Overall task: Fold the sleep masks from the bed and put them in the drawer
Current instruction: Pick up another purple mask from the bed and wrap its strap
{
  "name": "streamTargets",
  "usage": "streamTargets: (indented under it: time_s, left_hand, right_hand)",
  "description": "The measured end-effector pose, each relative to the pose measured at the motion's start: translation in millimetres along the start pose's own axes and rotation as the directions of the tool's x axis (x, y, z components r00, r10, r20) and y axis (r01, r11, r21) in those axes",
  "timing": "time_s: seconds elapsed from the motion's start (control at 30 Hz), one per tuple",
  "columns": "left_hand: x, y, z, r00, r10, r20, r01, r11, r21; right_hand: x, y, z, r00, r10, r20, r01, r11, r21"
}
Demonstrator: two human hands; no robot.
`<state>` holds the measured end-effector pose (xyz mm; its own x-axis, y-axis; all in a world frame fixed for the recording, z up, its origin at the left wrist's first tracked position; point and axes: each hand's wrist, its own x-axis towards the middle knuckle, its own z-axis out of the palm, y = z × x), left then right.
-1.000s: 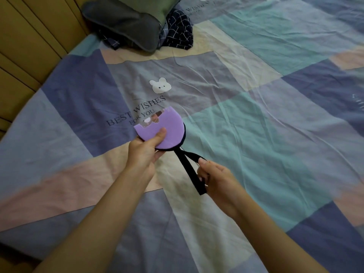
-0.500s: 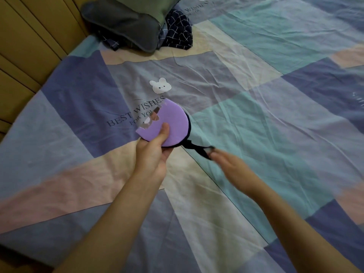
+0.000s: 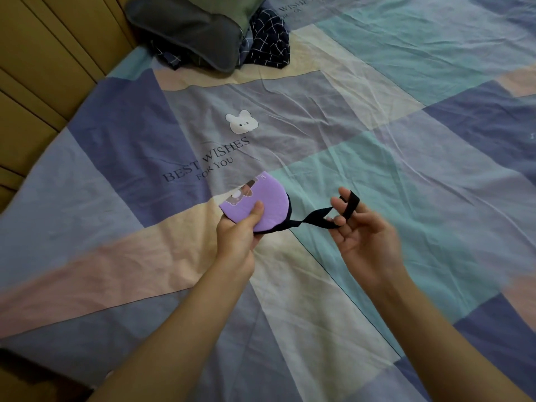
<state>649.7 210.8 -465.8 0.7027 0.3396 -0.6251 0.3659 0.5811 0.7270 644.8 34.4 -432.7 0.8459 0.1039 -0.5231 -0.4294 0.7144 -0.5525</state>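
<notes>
Mask (image 3: 255,203), purple, folded in half to a half-round, held above the bed (image 3: 377,175) just below the printed "BEST WISHES FOR YOU" lettering (image 3: 207,162). The left hand (image 3: 239,227) pinches it, thumb on top and fingers beneath. Its black strap (image 3: 319,220) runs from the mask's right edge, with a twist just beside the mask, to the right hand (image 3: 365,227), whose palm faces up with fingers loosely spread; the strap loops over two raised fingers (image 3: 338,206) rather than being pinched.

Risks, as judged from this view. The strap appears taut, so a pull away from the mask could drag the fold open or tug the mask out of the left pinch. The loop rests on open fingers only and could slip off, letting the strap dangle. The twist, if wound in as it stands, would likely leave a lumpy bundle that springs apart.

A gray mask (image 3: 185,27) lies far above the lettering, beside dark checked cloth (image 3: 268,39), not yet folded. No drawer is in view.
</notes>
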Motion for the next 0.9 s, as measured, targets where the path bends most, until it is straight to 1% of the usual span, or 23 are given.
streamTargets:
  time_s: [0.1, 0.17, 0.23, 0.3, 0.4, 0.47, 0.53, 0.6, 0.67, 0.73, 0.83, 0.9]
  left_hand:
    - [-1.5, 0.5, -1.4, 0.999, -0.003, 0.049, 0.004, 1.0, -0.018]
    - [-4.2, 2.3, -0.5, 0.99, 0.003, 0.141, 0.001, 1.0, -0.028]
    - [-6.5, 4.1, 0.5, 0.969, 0.032, 0.243, -0.034, 0.999, 0.006]
    - [-7.3, 4.6, 0.1, 0.934, 0.055, 0.352, -0.083, 0.994, 0.066]
    - [-7.8, 2.1, -2.9, 0.882, 0.009, 0.472, -0.111, 0.976, 0.188]
    - [-8.2, 0.7, -5.9, 0.864, -0.045, 0.501, -0.129, 0.943, 0.308]
    - [-8.4, -0.3, -10.0, 0.848, -0.092, 0.523, -0.165, 0.89, 0.424]
    - [-7.6, -0.1, -14.2, 0.808, -0.144, 0.571, -0.204, 0.841, 0.501]
    - [-9.4, 2.5, -16.8, 0.753, -0.2, 0.627, -0.225, 0.818, 0.53]
    - [-11.9, 5.3, -18.4, 0.708, -0.232, 0.667, -0.232, 0.816, 0.53]
    - [-16.1, 9.6, -19.5, 0.675, -0.234, 0.7, -0.238, 0.829, 0.506]
    - [-16.5, 10.1, -20.2, 0.676, -0.235, 0.698, -0.231, 0.832, 0.504]
  right_hand:
    - [-2.1, 10.3, 0.7, 0.997, -0.072, -0.027, 0.062, 0.963, -0.262]
    - [-6.8, 16.5, -1.2, 0.994, -0.105, 0.005, 0.099, 0.921, -0.377]
    - [-9.9, 21.1, -3.3, 0.994, -0.094, 0.047, 0.105, 0.887, -0.45]
    - [-11.6, 24.5, -4.3, 0.994, -0.068, 0.081, 0.099, 0.863, -0.496]
    - [-12.6, 27.3, -3.9, 0.994, -0.064, 0.086, 0.101, 0.818, -0.566]
    - [-13.4, 26.0, -3.4, 0.991, -0.098, 0.086, 0.13, 0.751, -0.647]
    - [-14.1, 22.5, -3.4, 0.983, -0.164, 0.084, 0.173, 0.664, -0.728]
    - [-14.5, 20.3, -3.6, 0.974, -0.207, 0.089, 0.193, 0.563, -0.804]
    - [-14.4, 19.2, -1.9, 0.97, -0.216, 0.114, 0.211, 0.507, -0.836]
    - [-13.4, 18.5, -0.1, 0.968, -0.208, 0.143, 0.231, 0.507, -0.83]
    - [-12.3, 19.0, 0.8, 0.962, -0.215, 0.171, 0.252, 0.443, -0.86]
    - [-12.0, 21.1, 1.9, 0.957, -0.22, 0.19, 0.265, 0.388, -0.883]
